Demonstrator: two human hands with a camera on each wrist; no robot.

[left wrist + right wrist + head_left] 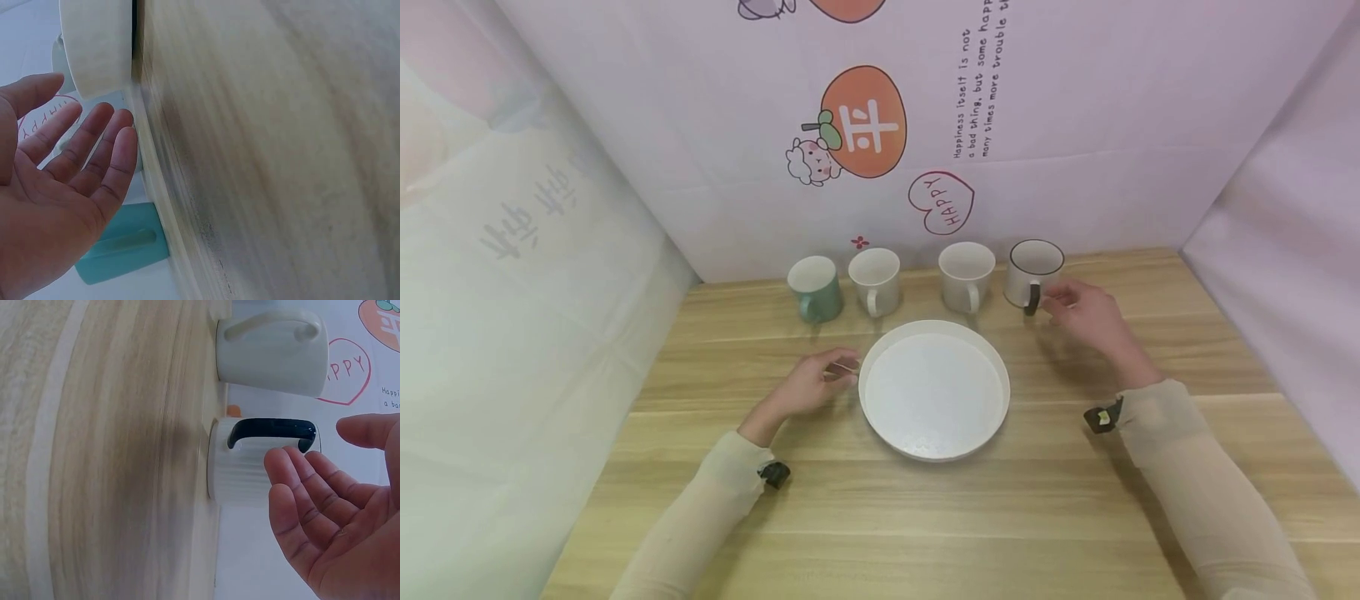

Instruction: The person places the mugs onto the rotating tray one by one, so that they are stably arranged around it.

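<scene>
A round white tray [934,450] lies on the wooden table. At its left rim is my left hand [815,382], its fingers loosely extended and holding nothing; the left wrist view shows the bare palm [56,212] facing the tray's side [99,47]. My right hand [1092,317] is beside a white mug [1026,287] with a black rim and black handle [272,428]. In the right wrist view its fingers are relaxed and overlap the mug's ribbed side, thumb apart from the handle, nothing gripped.
Left of the black-rimmed mug stand a white mug [966,279], another white mug [876,282] and a green mug [817,290], handles toward me. A printed white cloth [737,125] rises behind the table [925,533], with white cloth sides left and right.
</scene>
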